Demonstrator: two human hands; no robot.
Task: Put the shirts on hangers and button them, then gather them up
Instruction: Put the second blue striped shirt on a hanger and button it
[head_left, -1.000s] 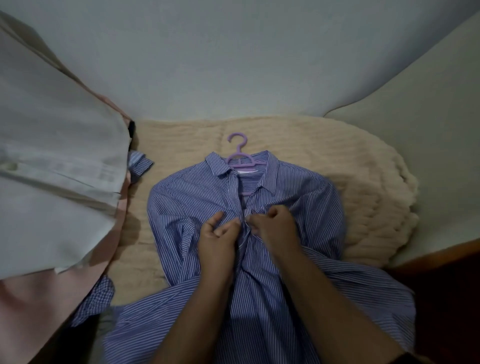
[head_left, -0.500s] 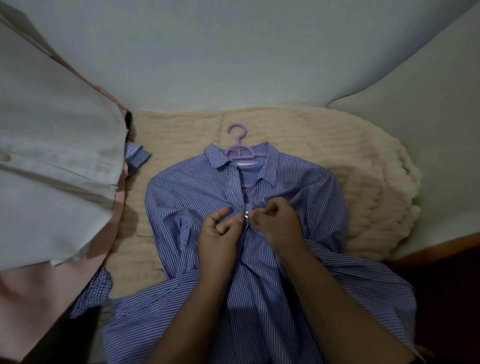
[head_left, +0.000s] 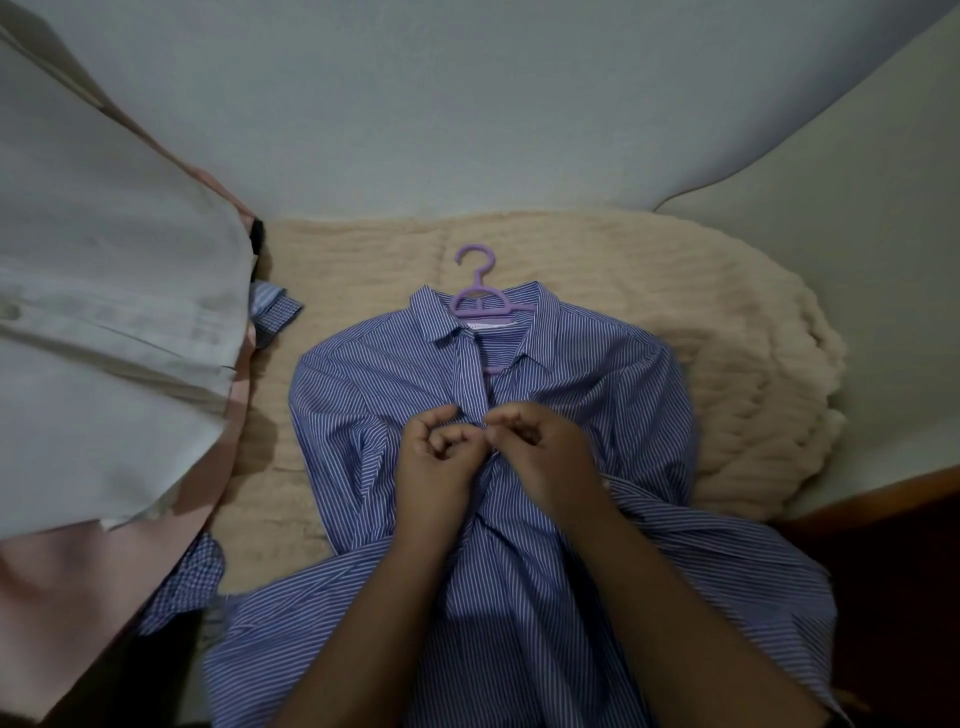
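A blue striped shirt lies face up on a cream blanket, collar away from me. A purple hanger sits inside its collar, hook pointing toward the wall. My left hand and my right hand meet at the shirt's front placket below the collar. Each pinches one edge of the placket with fingers curled. Whatever is between my fingertips is hidden by them.
A pile of shirts, a pale grey one over a pink one and a blue checked one, lies at the left. A blue cuff pokes out beside it. Walls close in behind and at the right.
Both hands have stayed at the placket, shifting a little with fingers working at the same spot. A small shiny button seen between them half a second ago is now covered.
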